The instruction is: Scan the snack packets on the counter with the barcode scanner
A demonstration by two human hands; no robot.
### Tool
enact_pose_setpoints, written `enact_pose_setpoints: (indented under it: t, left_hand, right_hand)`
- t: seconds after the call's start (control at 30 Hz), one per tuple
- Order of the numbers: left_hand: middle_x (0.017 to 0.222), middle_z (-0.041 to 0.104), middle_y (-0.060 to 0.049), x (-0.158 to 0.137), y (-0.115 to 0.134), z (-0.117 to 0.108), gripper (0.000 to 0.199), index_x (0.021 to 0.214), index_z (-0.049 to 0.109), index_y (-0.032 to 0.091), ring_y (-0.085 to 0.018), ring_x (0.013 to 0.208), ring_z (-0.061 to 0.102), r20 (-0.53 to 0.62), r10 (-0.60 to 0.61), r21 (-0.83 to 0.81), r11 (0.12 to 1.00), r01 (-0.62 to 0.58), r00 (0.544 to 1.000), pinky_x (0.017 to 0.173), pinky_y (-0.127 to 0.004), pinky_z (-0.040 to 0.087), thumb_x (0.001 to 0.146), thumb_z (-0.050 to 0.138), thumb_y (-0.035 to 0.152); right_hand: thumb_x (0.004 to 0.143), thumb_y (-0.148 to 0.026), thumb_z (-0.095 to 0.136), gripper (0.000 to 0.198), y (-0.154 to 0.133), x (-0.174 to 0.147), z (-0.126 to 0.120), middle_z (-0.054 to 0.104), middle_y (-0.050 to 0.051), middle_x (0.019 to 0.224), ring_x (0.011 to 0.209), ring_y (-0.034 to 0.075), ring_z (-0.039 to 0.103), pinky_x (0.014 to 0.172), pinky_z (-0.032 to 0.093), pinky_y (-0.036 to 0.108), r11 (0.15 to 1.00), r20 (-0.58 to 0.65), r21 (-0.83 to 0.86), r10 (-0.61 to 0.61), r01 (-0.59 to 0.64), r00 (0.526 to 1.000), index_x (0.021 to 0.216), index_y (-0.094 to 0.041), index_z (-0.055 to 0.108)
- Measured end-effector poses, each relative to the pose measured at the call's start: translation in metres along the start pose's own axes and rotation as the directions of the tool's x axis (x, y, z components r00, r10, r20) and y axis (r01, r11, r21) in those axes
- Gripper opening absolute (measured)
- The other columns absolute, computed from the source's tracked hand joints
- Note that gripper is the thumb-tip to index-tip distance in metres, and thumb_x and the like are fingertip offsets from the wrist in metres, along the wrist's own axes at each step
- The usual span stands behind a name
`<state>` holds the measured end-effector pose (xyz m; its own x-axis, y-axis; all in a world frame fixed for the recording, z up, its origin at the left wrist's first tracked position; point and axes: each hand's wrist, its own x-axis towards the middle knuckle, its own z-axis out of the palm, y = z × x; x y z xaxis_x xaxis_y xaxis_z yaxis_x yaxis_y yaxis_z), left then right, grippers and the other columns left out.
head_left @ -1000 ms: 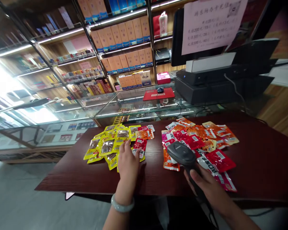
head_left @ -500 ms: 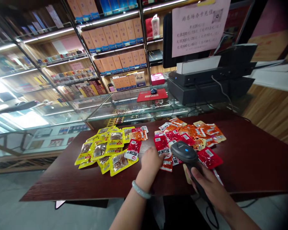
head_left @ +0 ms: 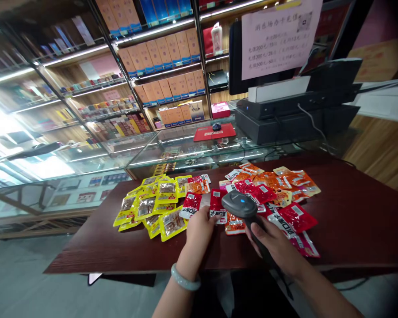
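Your right hand (head_left: 275, 243) is gripping a scanner (head_left: 239, 204) while your left hand (head_left: 199, 229), its pinch unclear, is touching a red packet (head_left: 218, 198) between yellow packets (head_left: 167, 187) lying apart and orange packets (head_left: 268, 178) apparently remaining.

Packets (head_left: 167, 187) lie on the table (head_left: 348, 221) before the display counter (head_left: 175, 137).

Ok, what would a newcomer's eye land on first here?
Probably the bright yellow packets on the left of the dark table. Then the grey scanner in the right hand, near red and orange packets. Behind, a pink notice covers much of the monitor.
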<state>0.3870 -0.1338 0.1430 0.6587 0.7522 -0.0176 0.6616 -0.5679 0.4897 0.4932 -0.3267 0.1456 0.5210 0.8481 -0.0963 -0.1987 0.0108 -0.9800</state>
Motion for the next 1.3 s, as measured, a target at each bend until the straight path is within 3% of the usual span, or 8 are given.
enact_pose_setpoints:
  t: [0.17,0.27,0.33,0.47,0.7,0.87,1.0,1.3]
  left_hand:
    - [0.082,0.069,-0.006,0.000,-0.034,-0.027,0.023,0.091,0.066,0.022,-0.023,0.077,0.063,-0.152,-0.025,-0.071,0.997,0.014,0.988,0.065,-0.030,0.039,0.083,0.063,0.043]
    - [0.119,0.063,-0.016,-0.002,-0.047,-0.043,0.048,0.124,0.056,0.020,-0.033,0.112,0.056,-0.486,-0.004,0.087,0.995,0.052,0.874,0.091,-0.043,0.043,0.083,0.064,0.045]
    - [0.125,0.058,-0.017,-0.006,-0.041,-0.045,0.052,0.126,0.052,0.017,-0.034,0.120,0.049,-0.557,0.069,0.184,0.982,0.043,0.827,0.100,-0.045,0.038,0.086,0.060,0.048]
    - [0.102,0.065,-0.012,-0.015,-0.004,-0.016,0.045,0.100,0.062,0.018,-0.029,0.102,0.057,-0.231,0.165,0.252,0.962,-0.105,0.959,0.092,-0.040,0.042,0.085,0.054,0.061]
    - [0.103,0.063,-0.016,-0.021,0.038,0.037,0.051,0.098,0.061,0.013,-0.034,0.104,0.057,-0.070,0.190,0.322,0.933,-0.158,0.979,0.087,-0.041,0.042,0.073,0.071,0.056]
    - [0.094,0.069,-0.012,-0.010,0.025,0.028,0.031,0.105,0.053,0.017,-0.026,0.091,0.066,0.044,0.051,-0.020,0.999,-0.050,0.998,0.073,-0.031,0.042,0.084,0.065,0.036]
    - [0.093,0.071,-0.009,-0.006,0.010,0.021,0.028,0.103,0.051,0.020,-0.024,0.088,0.067,0.043,0.000,-0.269,0.963,0.012,0.999,0.070,-0.028,0.042,0.083,0.066,0.031]
    - [0.087,0.067,-0.004,-0.004,-0.014,0.008,0.027,0.100,0.052,0.020,-0.021,0.082,0.064,-0.004,-0.034,-0.230,0.973,0.032,0.999,0.069,-0.028,0.042,0.081,0.065,0.033]
  right_hand:
    - [0.087,-0.059,0.059,0.038,0.007,0.000,0.001,0.051,-0.003,0.062,0.050,0.010,0.045,0.050,0.040,0.022,0.996,-0.020,0.072,0.054,-0.052,0.998,0.083,-0.021,0.058]
    - [0.084,-0.061,0.061,0.041,0.007,-0.004,-0.007,0.053,-0.002,0.063,0.051,0.011,0.047,0.048,0.039,0.022,0.996,-0.070,0.062,0.069,-0.065,0.995,0.085,-0.021,0.059]
    - [0.082,-0.063,0.063,0.043,0.007,-0.007,-0.013,0.054,-0.002,0.063,0.051,0.012,0.049,0.047,0.039,0.022,0.996,-0.112,0.044,0.078,-0.074,0.991,0.085,-0.020,0.059]
    - [0.079,-0.064,0.065,0.044,0.009,-0.009,-0.020,0.055,-0.002,0.063,0.051,0.012,0.050,0.045,0.040,0.022,0.993,-0.165,0.074,0.099,-0.088,0.981,0.083,-0.021,0.058]
    - [0.073,-0.065,0.071,0.049,0.013,-0.013,-0.023,0.061,0.001,0.070,0.055,0.013,0.055,0.046,0.042,0.021,0.983,-0.206,0.121,0.158,-0.135,0.966,0.095,-0.022,0.062]
    - [0.075,-0.065,0.069,0.047,0.013,-0.013,-0.025,0.057,-0.001,0.065,0.052,0.014,0.051,0.045,0.041,0.023,0.990,-0.180,0.078,0.129,-0.116,0.975,0.096,-0.024,0.063]
    - [0.079,-0.065,0.065,0.045,0.011,-0.011,-0.022,0.055,-0.002,0.066,0.051,0.012,0.047,0.047,0.038,0.023,0.992,-0.089,0.030,0.121,-0.119,0.989,0.093,-0.022,0.060]
    - [0.084,-0.064,0.059,0.045,-0.001,-0.004,-0.006,0.049,-0.003,0.063,0.049,0.008,0.042,0.046,0.035,0.020,0.999,0.063,0.005,0.036,-0.036,0.997,0.083,-0.019,0.056]
